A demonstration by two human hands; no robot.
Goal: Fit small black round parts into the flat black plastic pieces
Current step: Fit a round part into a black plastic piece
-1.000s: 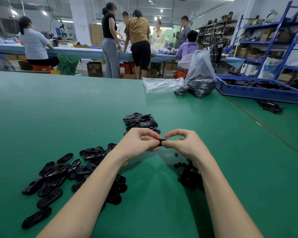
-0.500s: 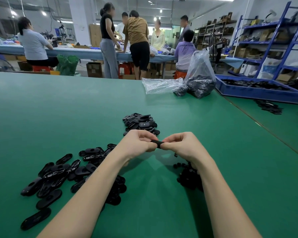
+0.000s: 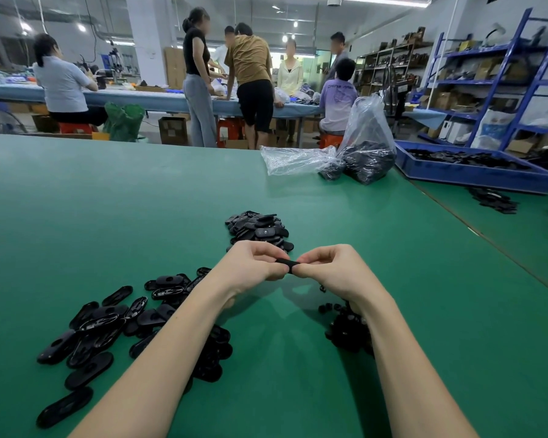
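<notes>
A flat black plastic piece [image 3: 288, 265] is held above the green table [image 3: 108, 216], edge-on to me. My left hand [image 3: 253, 263] grips its left end and my right hand [image 3: 332, 267] pinches its right end. Whether a round part sits in it is hidden by my fingers. Loose flat oval pieces [image 3: 108, 327] lie scattered under my left forearm. A small heap of black round parts [image 3: 345, 330] lies under my right wrist. Beyond my hands sits another pile of flat pieces [image 3: 258, 230].
Two clear plastic bags [image 3: 364, 153] with black parts stand at the table's far edge. A blue tray [image 3: 475, 175] of black pieces sits far right, with more pieces [image 3: 494, 200] on the neighbouring table. Several people work at a bench behind.
My hands have stayed together on the flat piece. More of the piece now shows between my fingers, and my right thumb and fingers have closed down on its end.
</notes>
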